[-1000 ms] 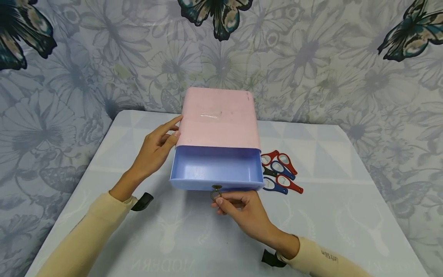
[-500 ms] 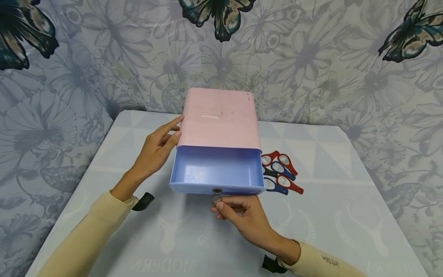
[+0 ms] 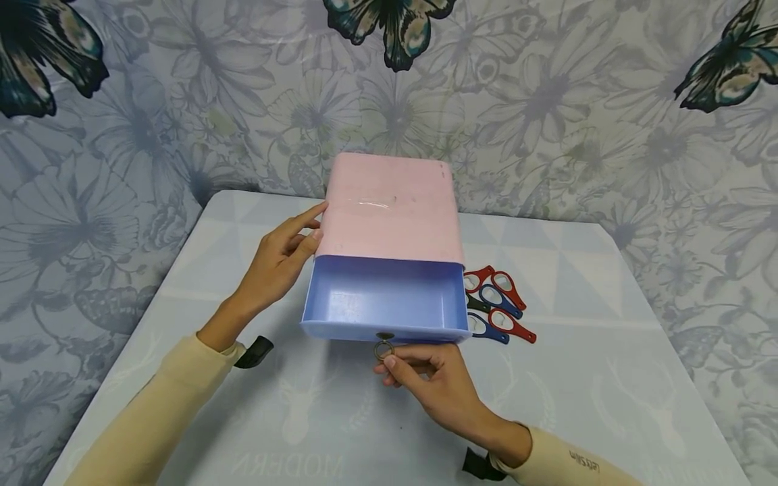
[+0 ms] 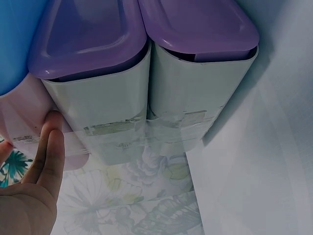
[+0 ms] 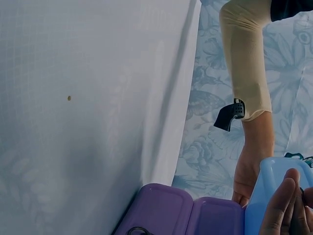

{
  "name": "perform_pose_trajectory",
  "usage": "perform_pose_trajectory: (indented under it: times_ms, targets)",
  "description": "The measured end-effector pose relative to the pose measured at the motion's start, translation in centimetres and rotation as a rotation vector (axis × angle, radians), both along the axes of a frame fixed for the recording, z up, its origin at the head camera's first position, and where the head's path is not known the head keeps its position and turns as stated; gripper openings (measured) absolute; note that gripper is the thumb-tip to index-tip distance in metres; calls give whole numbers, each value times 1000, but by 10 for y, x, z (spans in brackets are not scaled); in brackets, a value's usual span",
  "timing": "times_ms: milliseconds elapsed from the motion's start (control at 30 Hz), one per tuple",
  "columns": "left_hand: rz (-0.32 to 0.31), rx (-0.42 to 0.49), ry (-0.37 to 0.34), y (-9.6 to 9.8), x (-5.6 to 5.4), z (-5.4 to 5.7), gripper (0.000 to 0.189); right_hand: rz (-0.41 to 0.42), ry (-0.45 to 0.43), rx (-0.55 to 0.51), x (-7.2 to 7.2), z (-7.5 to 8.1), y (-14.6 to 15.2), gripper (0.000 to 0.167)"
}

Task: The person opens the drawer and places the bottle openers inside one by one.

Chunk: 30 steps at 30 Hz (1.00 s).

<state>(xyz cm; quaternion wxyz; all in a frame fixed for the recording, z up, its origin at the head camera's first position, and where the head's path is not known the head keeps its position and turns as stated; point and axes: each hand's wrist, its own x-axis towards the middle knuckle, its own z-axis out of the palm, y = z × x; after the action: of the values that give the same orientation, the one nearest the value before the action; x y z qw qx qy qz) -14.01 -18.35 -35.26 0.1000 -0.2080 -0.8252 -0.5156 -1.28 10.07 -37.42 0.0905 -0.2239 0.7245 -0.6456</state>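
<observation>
Left hand [image 3: 279, 260] isn't gripping, just fingers resting on the one pink casing [image 3: 392, 209]. Right hand [image 3: 428, 385] is pinching the single ring [image 3: 375, 350] on the pulled-out blue drawer [image 3: 346, 331]. Two purple drawers [image 4: 88, 39] underneath. Six scissor handles [image 3: 521, 331] visible beside it on the bench [image 3: 577, 378]: 3 red, 2 blue, 1 dark.

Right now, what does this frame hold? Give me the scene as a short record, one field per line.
Left hand: fingers touching the side of the pink housing
Right hand: pinching the ring pull
Blue drawer: pulled partly out of the pink housing
Purple drawers: two, stacked below the blue one
Ring-ended items: red, blue and dark, on the table at the person's right, partly hidden by the drawer
Wall: floral pattern, butterfly figures
</observation>
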Motion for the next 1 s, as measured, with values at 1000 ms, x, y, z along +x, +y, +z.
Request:
perform_pose_trajectory:
  times_ms: [1000]
  targets:
    - [-9,-3,5,-1,2,0,49,17,29,10,14,-9,-6,17]
